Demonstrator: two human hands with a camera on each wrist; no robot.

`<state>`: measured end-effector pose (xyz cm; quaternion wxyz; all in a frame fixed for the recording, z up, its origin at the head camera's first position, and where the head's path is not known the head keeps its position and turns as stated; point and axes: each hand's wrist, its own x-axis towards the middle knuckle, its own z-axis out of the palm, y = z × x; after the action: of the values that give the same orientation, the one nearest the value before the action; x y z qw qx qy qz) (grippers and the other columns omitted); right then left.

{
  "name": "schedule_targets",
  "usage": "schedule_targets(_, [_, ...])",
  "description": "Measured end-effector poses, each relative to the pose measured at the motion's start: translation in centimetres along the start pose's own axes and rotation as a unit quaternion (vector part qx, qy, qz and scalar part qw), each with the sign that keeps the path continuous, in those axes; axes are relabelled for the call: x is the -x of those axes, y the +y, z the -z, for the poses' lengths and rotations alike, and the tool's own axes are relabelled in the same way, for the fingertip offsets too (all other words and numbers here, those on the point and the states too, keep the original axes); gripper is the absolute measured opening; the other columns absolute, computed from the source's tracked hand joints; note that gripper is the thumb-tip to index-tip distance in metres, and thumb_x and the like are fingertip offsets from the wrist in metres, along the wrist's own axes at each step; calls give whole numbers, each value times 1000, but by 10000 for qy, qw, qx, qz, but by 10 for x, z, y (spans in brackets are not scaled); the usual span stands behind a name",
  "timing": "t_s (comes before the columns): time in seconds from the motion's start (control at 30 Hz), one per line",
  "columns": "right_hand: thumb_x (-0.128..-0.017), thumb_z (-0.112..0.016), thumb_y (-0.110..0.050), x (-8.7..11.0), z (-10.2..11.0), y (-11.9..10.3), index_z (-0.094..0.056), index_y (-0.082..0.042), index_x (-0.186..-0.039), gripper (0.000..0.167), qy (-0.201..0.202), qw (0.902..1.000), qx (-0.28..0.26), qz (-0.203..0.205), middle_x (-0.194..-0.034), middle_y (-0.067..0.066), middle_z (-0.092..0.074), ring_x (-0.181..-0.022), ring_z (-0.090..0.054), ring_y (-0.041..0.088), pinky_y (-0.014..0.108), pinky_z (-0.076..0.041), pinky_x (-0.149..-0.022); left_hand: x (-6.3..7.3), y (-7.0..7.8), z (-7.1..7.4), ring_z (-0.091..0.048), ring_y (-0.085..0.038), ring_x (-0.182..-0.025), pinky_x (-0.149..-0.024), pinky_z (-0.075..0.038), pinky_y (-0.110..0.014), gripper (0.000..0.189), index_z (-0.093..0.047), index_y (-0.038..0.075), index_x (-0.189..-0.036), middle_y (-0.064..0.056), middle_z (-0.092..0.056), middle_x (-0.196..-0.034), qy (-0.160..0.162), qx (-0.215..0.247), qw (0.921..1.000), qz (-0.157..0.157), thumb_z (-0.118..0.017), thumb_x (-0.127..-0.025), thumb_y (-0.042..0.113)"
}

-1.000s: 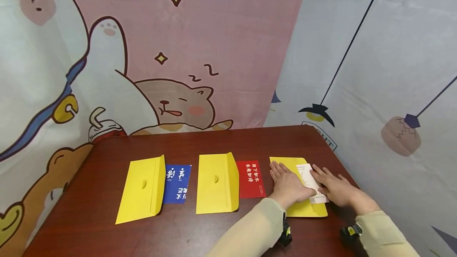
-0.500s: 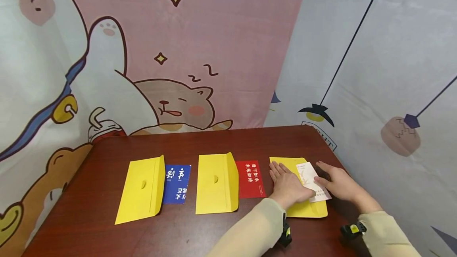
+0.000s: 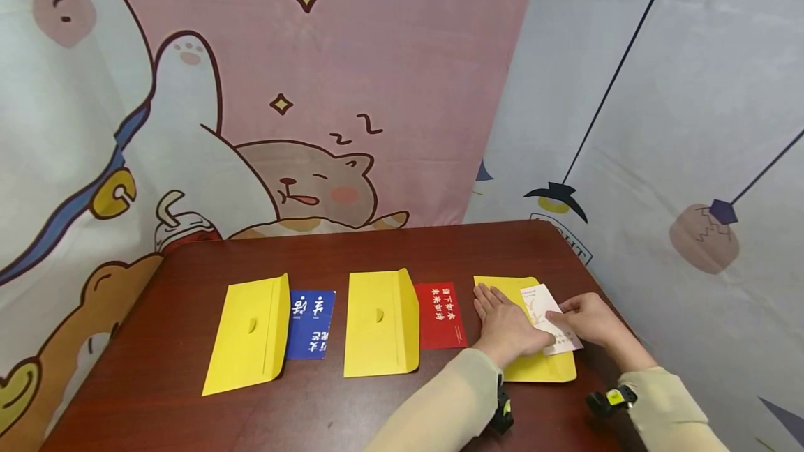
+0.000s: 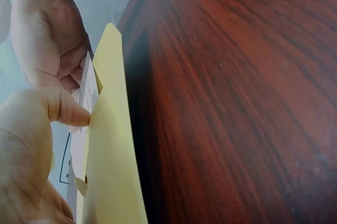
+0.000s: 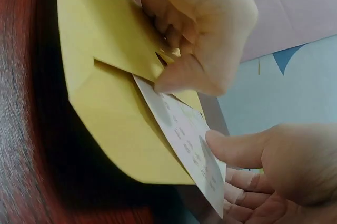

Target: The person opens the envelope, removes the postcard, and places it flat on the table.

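At the table's right, a white card [image 3: 541, 309] with printed characters lies partly inside a yellow envelope [image 3: 540, 368]. My left hand [image 3: 505, 323] rests on the envelope's left part, fingers stretched out. Its thumb reaches the pocket's edge beside the card, as the left wrist view shows with the left hand [image 4: 26, 150] close up. From the right, my right hand [image 3: 590, 319] pinches the card's outer edge. In the right wrist view the right thumb [image 5: 237, 147] lies on top of the card [image 5: 184, 137], fingers beneath. The card's inner end is hidden in the pocket [image 5: 121, 39].
Left of my hands, a yellow envelope [image 3: 377, 340] has a red card [image 3: 442, 316] sticking out of it. Farther left, another yellow envelope [image 3: 245, 340] shows a blue card [image 3: 310, 323] at its side. A printed cloth [image 3: 427, 89] hangs behind the brown table [image 3: 289, 410].
My right hand has gone from lying spread on the card, through lifting off to the right, to pinching its right edge. The left hand has stayed in place.
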<state>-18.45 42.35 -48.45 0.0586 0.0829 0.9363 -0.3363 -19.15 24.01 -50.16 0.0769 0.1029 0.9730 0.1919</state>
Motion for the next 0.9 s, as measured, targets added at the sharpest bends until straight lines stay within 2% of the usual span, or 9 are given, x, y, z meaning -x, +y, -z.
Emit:
schedule_targets(0.1, [-93,-82,-21,-1,-4,0,-71,17,-107,43,37,9998,-156,-74,-83,9,-71,-71,-65,20,35,-55,-62,0,0,0,-11,-41,-160,-127,-17,-48,123,-29,1,-165,-20,-20,-172,-6,2,10000,-9,-69,-77,77])
schedule_targets(0.37, [-92,-83,-21,0,-4,0,-71,16,-108,42,177,9992,-253,-273,-86,11,-70,-73,-62,21,34,-53,-61,-1,0,0,-11,-40,-160,-127,-18,-47,123,-29,2,-165,-20,-20,-172,-15,-29,10000,33,-70,-76,77])
schedule_targets(0.57, [-91,-83,-19,1,0,2,-72,16,-106,40,228,9991,-286,-202,-85,10,-70,-71,-62,21,34,-52,-60,-1,0,-1,-11,-41,-160,-127,-18,-48,124,-29,1,-165,-20,-19,-172,-11,-14,10000,14,-71,-76,76])
schedule_targets(0.9, [-92,-83,-21,2,12,11,-67,19,-113,48,330,9985,-269,-334,-87,12,-69,-73,-63,21,33,-53,-61,-1,0,-3,-11,-41,-159,-127,-17,-49,125,-29,1,-165,-20,-19,-173,3,74,10000,-1,-73,-75,75])
